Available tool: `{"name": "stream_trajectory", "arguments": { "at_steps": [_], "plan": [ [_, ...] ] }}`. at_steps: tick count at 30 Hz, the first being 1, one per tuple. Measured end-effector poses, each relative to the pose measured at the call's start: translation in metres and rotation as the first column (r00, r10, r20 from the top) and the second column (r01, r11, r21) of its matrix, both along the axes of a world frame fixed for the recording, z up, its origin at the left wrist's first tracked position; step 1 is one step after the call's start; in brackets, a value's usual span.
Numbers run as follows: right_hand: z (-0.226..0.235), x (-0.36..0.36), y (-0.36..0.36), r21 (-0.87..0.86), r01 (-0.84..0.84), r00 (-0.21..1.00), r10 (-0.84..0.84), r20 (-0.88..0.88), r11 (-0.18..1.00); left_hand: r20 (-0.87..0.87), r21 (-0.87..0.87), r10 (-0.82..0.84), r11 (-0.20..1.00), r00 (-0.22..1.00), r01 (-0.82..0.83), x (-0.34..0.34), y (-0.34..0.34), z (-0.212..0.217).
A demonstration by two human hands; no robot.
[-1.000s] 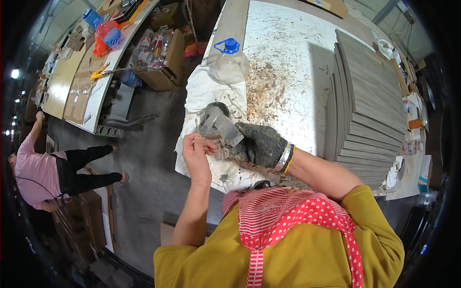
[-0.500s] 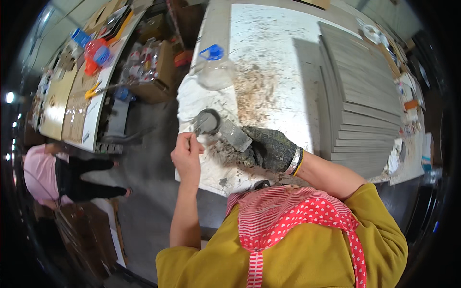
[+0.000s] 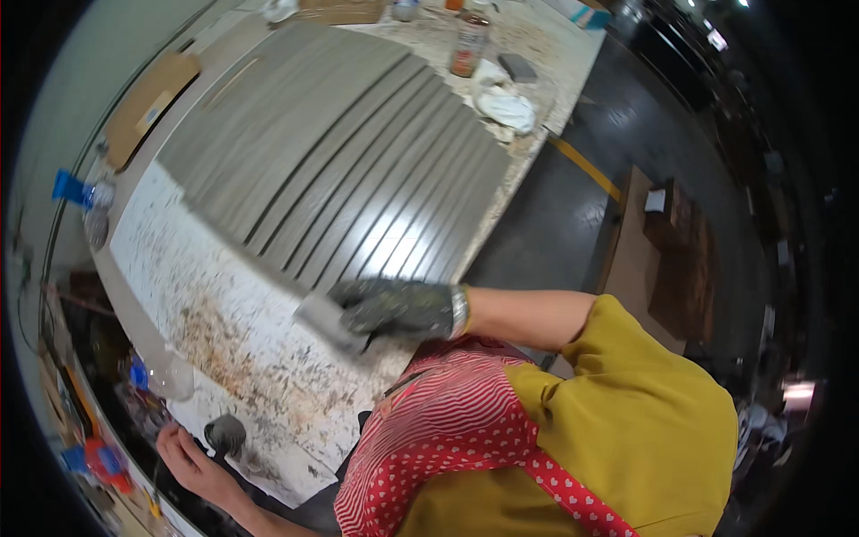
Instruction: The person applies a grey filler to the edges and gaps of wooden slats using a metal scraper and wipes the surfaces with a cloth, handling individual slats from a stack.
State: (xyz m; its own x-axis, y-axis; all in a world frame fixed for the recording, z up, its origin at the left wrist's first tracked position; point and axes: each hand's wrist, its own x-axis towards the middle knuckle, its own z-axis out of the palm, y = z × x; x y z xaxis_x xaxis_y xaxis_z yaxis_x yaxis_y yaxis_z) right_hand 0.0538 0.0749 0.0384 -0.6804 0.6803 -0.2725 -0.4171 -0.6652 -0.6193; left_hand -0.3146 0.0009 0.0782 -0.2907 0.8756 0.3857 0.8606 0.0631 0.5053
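A dark-gloved right hand (image 3: 398,309) grips a small grey rectangular block (image 3: 329,322), slightly smeared by motion. It is at the near edge of a stack of grey wood-grain boards (image 3: 295,116), whose edges step out in layers. My bare left hand (image 3: 190,461) is at the lower left, its fingers loosely bent and apart with nothing visible in them. Right beside it stands a small dark cup (image 3: 225,435) with grey matter inside. White cloth with dark stains lies under the cup.
A clear jug with a blue cap (image 3: 168,376) stands at the table's left edge. Brown crumbs dirty the white tabletop (image 3: 152,233). At the far end are a bottle of orange-brown liquid (image 3: 470,45), a crumpled white rag (image 3: 504,100) and another grey block (image 3: 517,68).
My view and body have turned right toward the board stack. The right hand has carried the grey block from beside the cup to the stack. My left hand's pinched fingers have loosened.
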Motion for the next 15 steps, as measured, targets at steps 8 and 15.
{"name": "stream_trajectory", "arguments": {
  "at_steps": [8,15],
  "plan": [
    [-0.068,0.254,-0.019,0.780,0.202,-0.033,-0.792,0.610,0.592,-0.062,0.124,-0.451,0.882,0.890,0.455,0.125,0.175,0.007],
    [-0.088,0.303,-0.009,0.782,-0.087,-0.236,-0.775,0.586,0.617,-0.129,-0.070,-0.505,0.863,0.853,0.500,0.155,0.256,-0.033]
  ]
}}
